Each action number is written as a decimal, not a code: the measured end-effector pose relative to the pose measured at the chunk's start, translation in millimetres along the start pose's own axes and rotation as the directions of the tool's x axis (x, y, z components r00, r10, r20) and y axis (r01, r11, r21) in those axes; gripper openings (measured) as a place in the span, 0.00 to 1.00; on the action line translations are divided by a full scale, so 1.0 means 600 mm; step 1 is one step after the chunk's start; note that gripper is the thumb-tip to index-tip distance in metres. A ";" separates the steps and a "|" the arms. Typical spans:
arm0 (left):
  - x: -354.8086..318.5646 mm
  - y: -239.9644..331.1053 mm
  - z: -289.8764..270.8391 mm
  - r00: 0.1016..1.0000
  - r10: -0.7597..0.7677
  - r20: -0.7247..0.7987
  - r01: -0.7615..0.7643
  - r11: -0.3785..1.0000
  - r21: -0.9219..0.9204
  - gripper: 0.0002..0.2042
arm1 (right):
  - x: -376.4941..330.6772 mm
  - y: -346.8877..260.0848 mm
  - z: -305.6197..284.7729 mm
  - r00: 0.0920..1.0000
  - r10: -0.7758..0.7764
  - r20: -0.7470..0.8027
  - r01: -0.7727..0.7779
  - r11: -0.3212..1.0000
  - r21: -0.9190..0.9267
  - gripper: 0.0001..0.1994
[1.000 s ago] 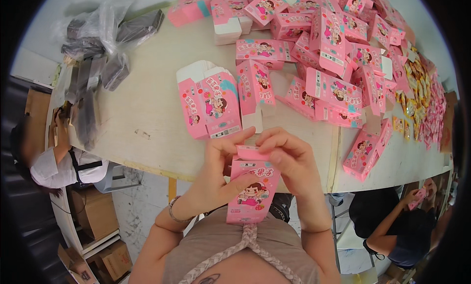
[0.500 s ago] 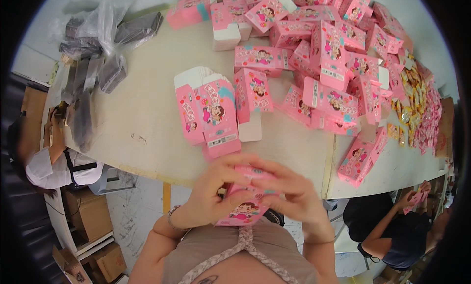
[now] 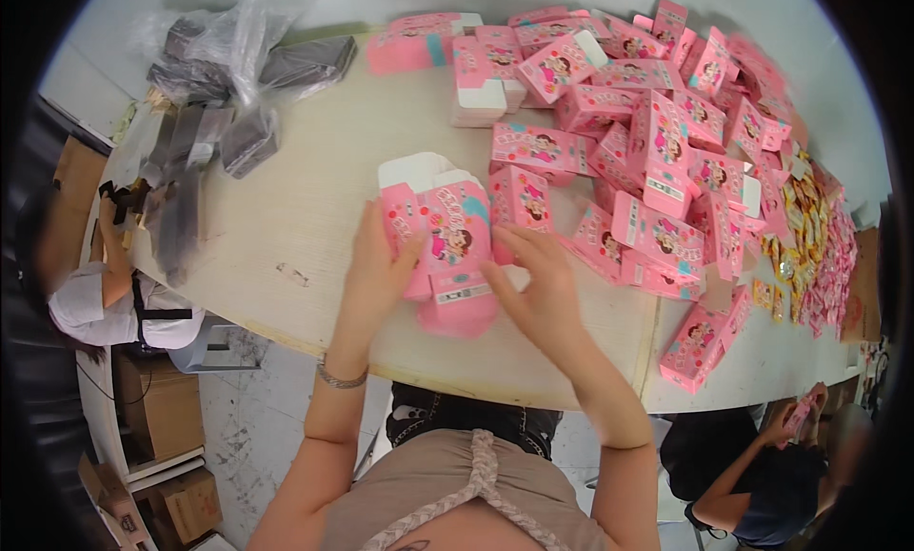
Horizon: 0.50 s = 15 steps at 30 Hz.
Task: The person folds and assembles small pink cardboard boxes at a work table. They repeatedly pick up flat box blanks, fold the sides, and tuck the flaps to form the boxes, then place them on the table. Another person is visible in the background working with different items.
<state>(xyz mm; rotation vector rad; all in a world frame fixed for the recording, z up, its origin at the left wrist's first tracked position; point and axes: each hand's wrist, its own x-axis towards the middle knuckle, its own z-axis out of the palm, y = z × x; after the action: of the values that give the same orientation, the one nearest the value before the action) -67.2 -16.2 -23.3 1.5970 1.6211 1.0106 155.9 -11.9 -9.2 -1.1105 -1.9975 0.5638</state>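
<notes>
A stack of flattened pink cartons [image 3: 455, 232] with white end flaps lies on the table in front of me. At its left edge is my left hand [image 3: 374, 265], the fingers along the side and the thumb over the printed face. My right hand [image 3: 541, 289] reaches to the stack's right side, fingers spread and slightly blurred. Just beyond those fingers a folded pink box [image 3: 522, 197] stands against the stack, partly covered by my hand. Neither hand has lifted anything off the table.
A big heap of pink boxes [image 3: 657, 141] covers the back right, beside yellow and pink wrapped packets [image 3: 809, 237]. One box [image 3: 705, 340] lies near the right front edge. Dark blocks in clear plastic [image 3: 205, 84] sit back left. Co-workers sit at both sides.
My hands have moved forward from close to my body to the carton stack and spread apart. The pink box they held is no longer between them. The whole view has shifted slightly.
</notes>
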 end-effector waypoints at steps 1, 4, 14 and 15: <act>0.001 -0.013 0.008 0.998 -0.043 -0.041 0.037 0.990 -0.135 0.29 | 0.010 -0.012 0.025 0.998 -0.055 -0.019 0.054 0.997 -0.058 0.29; -0.002 -0.031 0.029 0.980 -0.189 -0.068 0.132 0.861 -0.492 0.28 | 0.039 -0.026 0.064 0.982 0.173 0.076 -0.157 0.971 -0.180 0.35; -0.003 -0.056 0.010 0.977 -0.212 0.010 0.189 0.851 -0.490 0.24 | 0.051 0.013 0.107 0.852 0.367 0.374 -0.510 0.744 0.432 0.38; -0.012 -0.058 -0.004 0.976 -0.218 -0.014 0.187 0.867 -0.462 0.24 | 0.056 -0.005 0.117 0.822 0.369 0.434 -0.553 0.697 0.456 0.38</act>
<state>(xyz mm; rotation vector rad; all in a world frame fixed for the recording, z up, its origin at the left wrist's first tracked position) -86.1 -22.1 -52.5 1.0629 1.4178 1.2313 87.8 14.0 -35.9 -1.1865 -1.5821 1.5874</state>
